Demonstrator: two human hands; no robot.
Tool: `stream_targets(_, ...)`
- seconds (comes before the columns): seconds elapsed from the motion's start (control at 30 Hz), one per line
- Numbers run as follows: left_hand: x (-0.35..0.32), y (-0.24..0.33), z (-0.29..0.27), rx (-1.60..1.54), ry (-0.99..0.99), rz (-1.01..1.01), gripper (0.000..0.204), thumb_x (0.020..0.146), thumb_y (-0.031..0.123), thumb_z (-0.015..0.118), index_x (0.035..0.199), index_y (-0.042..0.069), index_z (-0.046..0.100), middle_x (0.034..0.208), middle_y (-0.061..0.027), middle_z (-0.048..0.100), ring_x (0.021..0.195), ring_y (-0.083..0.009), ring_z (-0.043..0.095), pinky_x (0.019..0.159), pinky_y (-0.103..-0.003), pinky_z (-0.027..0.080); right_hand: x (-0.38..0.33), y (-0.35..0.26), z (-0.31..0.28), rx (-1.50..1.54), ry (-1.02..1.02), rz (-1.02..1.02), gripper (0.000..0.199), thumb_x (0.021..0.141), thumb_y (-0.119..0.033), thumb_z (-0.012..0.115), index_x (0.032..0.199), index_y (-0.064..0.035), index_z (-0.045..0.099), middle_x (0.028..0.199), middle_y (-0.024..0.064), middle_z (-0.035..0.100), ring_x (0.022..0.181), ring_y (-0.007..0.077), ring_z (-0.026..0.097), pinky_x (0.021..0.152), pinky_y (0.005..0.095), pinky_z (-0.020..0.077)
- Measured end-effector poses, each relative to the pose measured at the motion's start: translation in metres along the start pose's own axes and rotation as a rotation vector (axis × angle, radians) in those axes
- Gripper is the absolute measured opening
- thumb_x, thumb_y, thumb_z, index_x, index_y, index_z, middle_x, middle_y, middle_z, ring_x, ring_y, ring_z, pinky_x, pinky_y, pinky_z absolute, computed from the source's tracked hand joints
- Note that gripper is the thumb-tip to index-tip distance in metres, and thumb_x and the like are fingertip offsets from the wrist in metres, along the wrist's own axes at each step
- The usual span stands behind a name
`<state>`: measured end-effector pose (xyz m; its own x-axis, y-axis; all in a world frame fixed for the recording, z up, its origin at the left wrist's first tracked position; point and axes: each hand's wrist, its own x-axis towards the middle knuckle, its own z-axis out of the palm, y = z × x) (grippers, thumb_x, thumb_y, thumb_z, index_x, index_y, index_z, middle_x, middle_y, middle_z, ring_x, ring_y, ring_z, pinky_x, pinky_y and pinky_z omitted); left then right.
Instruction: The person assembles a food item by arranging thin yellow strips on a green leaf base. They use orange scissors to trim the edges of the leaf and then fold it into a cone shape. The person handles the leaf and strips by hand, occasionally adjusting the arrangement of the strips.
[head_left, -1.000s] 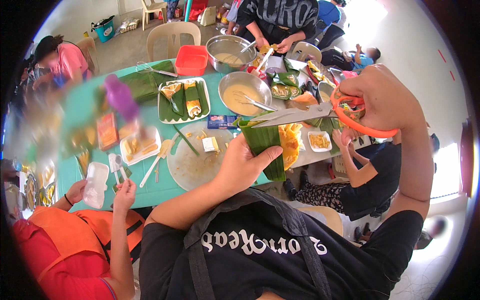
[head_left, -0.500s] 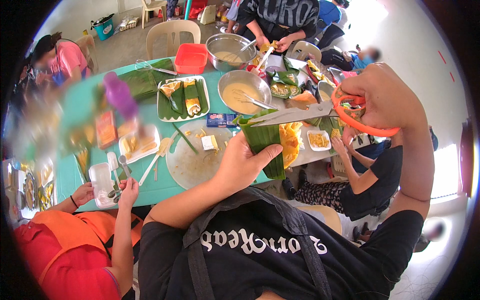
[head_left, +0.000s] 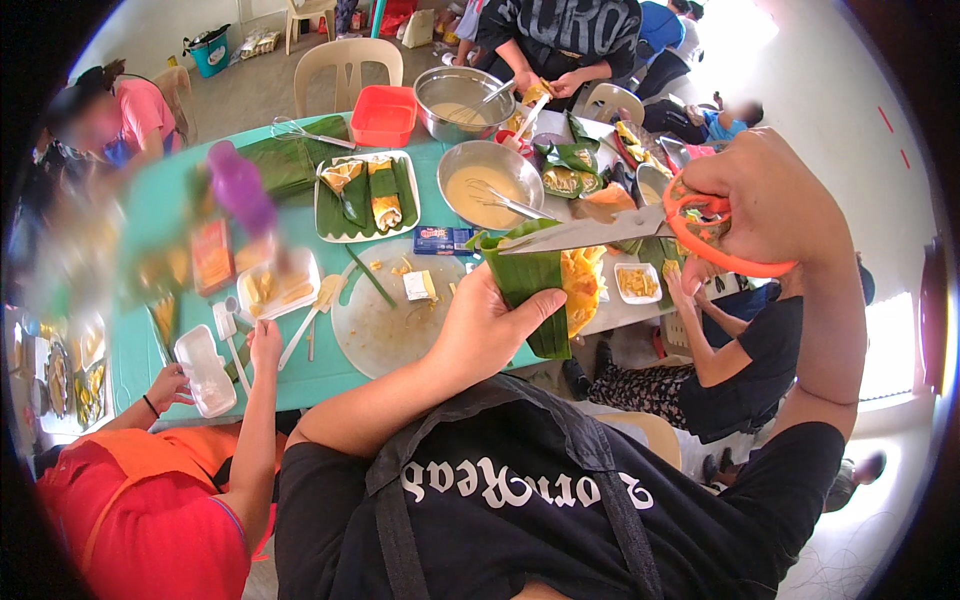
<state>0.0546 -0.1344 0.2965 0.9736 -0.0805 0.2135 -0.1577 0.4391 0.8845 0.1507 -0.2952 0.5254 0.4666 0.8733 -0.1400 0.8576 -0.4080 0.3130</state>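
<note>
In the right hand point(head_left: 765, 205) that I follow from afar, the scissors point(head_left: 610, 231) have smooth grey metal blades and glossy orange plastic handles point(head_left: 738, 264). In the left hand point(head_left: 500, 322), I see a green leaf point(head_left: 532, 290), smooth, faintly ribbed and waxy, around crinkled yellow food point(head_left: 582, 290). Beyond the left hand, I find a shiny metal bowl point(head_left: 480, 155), a wire whisk point(head_left: 510, 205) and a smooth red plastic tub point(head_left: 384, 115). Left of that hand lie a scuffed, pale, plastic-looking board point(head_left: 380, 345) and a smooth teal table covering point(head_left: 325, 372). Below both hands, the black shirt point(head_left: 520, 545) is matt cloth.
</note>
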Motion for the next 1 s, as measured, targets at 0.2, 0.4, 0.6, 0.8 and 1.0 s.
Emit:
stream_targets(0.2, 0.0007, 0.0005, 0.0007, -0.002, -0.012, -0.002, 0.029, 0.089, 0.001, 0.059, 0.116, -0.004, 0.054, 0.106, -0.0069, 0.064, 0.095, -0.0123, 0.06, 0.083, -0.028, 0.05, 0.0004, 0.001, 0.0017, -0.027, -0.013, -0.001, 0.065, 0.046, -0.065, 0.079, 0.065, -0.006, 0.059, 0.048, 0.0076, 0.041, 0.046, 0.0286, 0.043, 0.047, 0.0342, 0.0326)
stream_targets(0.4, 0.0003, -0.001, 0.003, -0.028, -0.003, 0.004, 0.027, 0.089, 0.001, 0.06, 0.115, -0.003, 0.054, 0.105, -0.0064, 0.064, 0.093, -0.0117, 0.059, 0.082, -0.028, 0.049, -0.0031, 0.0054, 0.0077, -0.022, 0.012, 0.008, 0.057, 0.049, -0.057, 0.081, 0.067, -0.0067, 0.061, 0.049, 0.0081, 0.045, 0.047, 0.0286, 0.045, 0.048, 0.0333, 0.0342)
stream_targets(0.6, -0.0002, -0.0015, 0.0033, 0.012, -0.006, 0.008, 0.026, 0.088, 0.001, 0.061, 0.113, -0.003, 0.056, 0.104, -0.006, 0.064, 0.093, -0.0113, 0.059, 0.082, -0.028, 0.049, -0.0052, 0.0072, 0.0082, 0.015, -0.028, 0.032, 0.035, 0.057, -0.034, 0.081, 0.07, -0.0068, 0.064, 0.051, 0.0095, 0.047, 0.048, 0.0288, 0.047, 0.049, 0.034, 0.0366)
stream_targets(0.8, -0.0015, 0.0007, 0.0063, -0.024, -0.007, -0.002, 0.026, 0.088, 0.001, 0.061, 0.113, -0.003, 0.056, 0.104, -0.0055, 0.064, 0.093, -0.0113, 0.06, 0.082, -0.028, 0.049, -0.0066, 0.008, 0.0073, 0.06, -0.076, 0.038, 0.042, 0.058, -0.043, 0.081, 0.071, -0.0065, 0.065, 0.051, 0.009, 0.048, 0.049, 0.0294, 0.048, 0.051, 0.0353, 0.0372)
stream_targets(1.0, -0.0024, -0.0034, 0.008, -0.057, -0.006, -0.014, 0.027, 0.088, 0.001, 0.061, 0.114, -0.003, 0.055, 0.104, -0.0054, 0.064, 0.093, -0.0114, 0.06, 0.082, -0.028, 0.049, -0.0066, 0.0037, 0.0018, 0.01, -0.127, 0.07, 0.064, 0.051, -0.064, 0.078, 0.07, -0.0049, 0.063, 0.05, 0.0083, 0.047, 0.049, 0.0303, 0.048, 0.051, 0.0367, 0.0364)
